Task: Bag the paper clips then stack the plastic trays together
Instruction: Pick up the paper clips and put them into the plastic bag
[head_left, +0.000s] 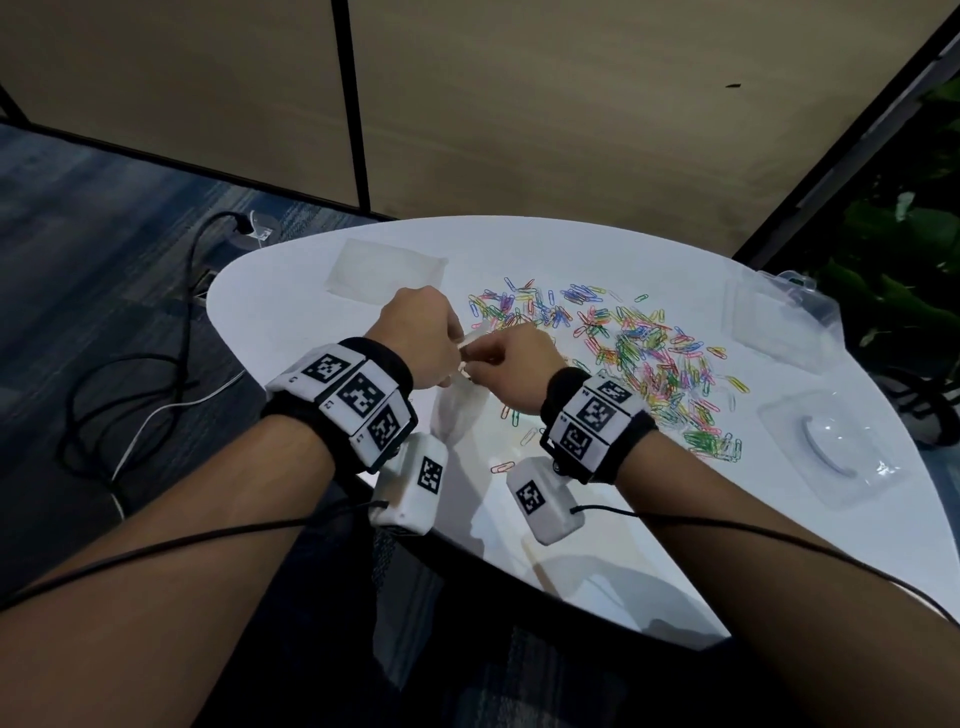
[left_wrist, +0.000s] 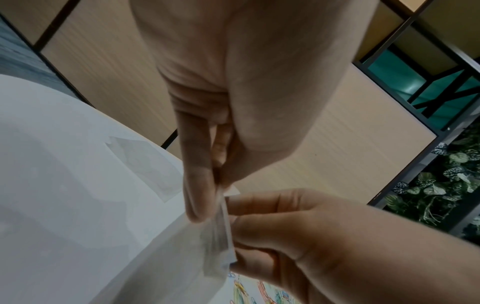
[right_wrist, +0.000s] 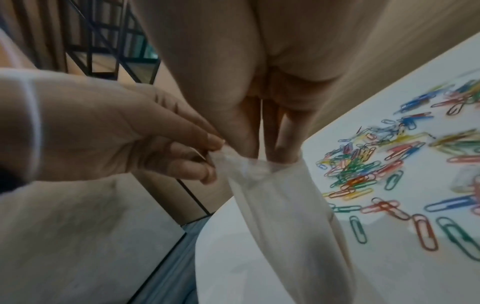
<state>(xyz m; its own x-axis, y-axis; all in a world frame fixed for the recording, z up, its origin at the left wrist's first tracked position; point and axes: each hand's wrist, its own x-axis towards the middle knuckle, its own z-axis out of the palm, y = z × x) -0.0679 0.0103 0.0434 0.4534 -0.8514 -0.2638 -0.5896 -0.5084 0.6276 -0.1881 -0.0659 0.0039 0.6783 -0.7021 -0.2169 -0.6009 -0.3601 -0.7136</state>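
Several coloured paper clips lie scattered across the middle and right of the white table. Just left of the pile, both hands hold a small clear plastic bag above the table by its top, and it hangs down. My left hand pinches one side of the bag's rim. My right hand pinches the other side, fingertips at the mouth. Clear plastic trays lie at back left, back right and front right.
The table's curved left edge runs close under my left wrist. Black and white cables trail over the blue carpet to the left. Beige partition panels stand behind the table, and green plants on the right.
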